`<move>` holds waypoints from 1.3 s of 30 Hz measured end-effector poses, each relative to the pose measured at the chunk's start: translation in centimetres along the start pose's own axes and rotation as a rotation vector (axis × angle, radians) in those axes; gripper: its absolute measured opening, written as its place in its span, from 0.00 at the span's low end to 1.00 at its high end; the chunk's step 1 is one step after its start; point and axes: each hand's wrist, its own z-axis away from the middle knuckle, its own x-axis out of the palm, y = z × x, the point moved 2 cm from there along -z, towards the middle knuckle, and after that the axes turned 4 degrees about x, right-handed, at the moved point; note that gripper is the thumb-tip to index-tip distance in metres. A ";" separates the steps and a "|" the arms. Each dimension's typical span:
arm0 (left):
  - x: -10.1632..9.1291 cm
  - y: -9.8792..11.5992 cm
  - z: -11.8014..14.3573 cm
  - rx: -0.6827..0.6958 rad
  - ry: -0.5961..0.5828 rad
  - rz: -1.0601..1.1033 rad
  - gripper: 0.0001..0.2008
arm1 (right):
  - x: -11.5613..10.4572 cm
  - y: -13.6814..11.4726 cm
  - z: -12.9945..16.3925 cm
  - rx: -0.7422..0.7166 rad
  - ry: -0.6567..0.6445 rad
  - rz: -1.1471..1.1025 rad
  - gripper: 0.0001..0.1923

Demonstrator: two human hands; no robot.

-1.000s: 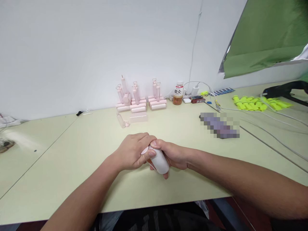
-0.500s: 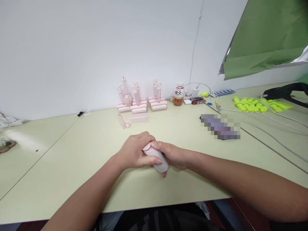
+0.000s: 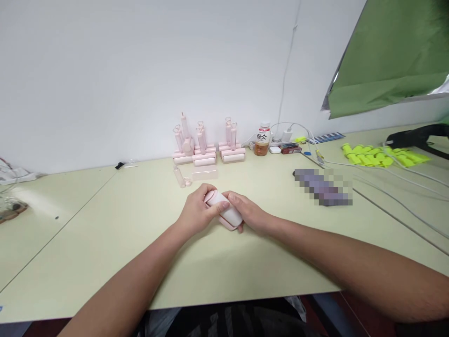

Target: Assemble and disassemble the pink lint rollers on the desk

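A pale pink lint roller head [image 3: 224,210] lies low over the light green table [image 3: 105,234], held between both hands. My left hand [image 3: 196,213] grips its left end with the thumb on top. My right hand [image 3: 250,216] wraps its right side from behind. Farther back, against the wall, stand several assembled pink lint rollers [image 3: 206,145]. A loose pink handle [image 3: 179,177] and a clear cover [image 3: 204,174] lie just in front of them.
A drink bottle [image 3: 262,139] stands by a power strip with chargers [image 3: 286,138]. White cables [image 3: 386,187] run across the right side. Yellow pieces [image 3: 379,155] lie at far right under a green sheet [image 3: 393,56]. A blurred-out object [image 3: 322,186] lies right of my hands.
Both hands have carried the roller head away from me toward the table's middle and turned it flatter; its pink end now points up-left.
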 end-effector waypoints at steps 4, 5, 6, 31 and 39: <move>-0.1 -2.3 -0.9 -0.095 0.126 0.053 0.24 | -1.2 0.0 -0.8 0.051 0.134 0.085 0.24; -0.6 -2.9 -1.2 -0.092 0.199 0.017 0.23 | -1.4 0.0 -0.9 0.074 0.169 0.092 0.24; -1.3 -3.5 -1.4 -0.087 0.294 -0.036 0.23 | -1.5 0.0 -1.0 0.094 0.201 0.091 0.23; -3.5 -8.4 -3.2 -0.020 0.335 -0.167 0.21 | -2.8 1.0 -2.2 0.111 0.420 -0.348 0.11; -1.7 -2.8 -0.6 0.377 -0.027 -0.295 0.19 | -3.2 0.7 -2.4 0.024 0.416 -0.509 0.10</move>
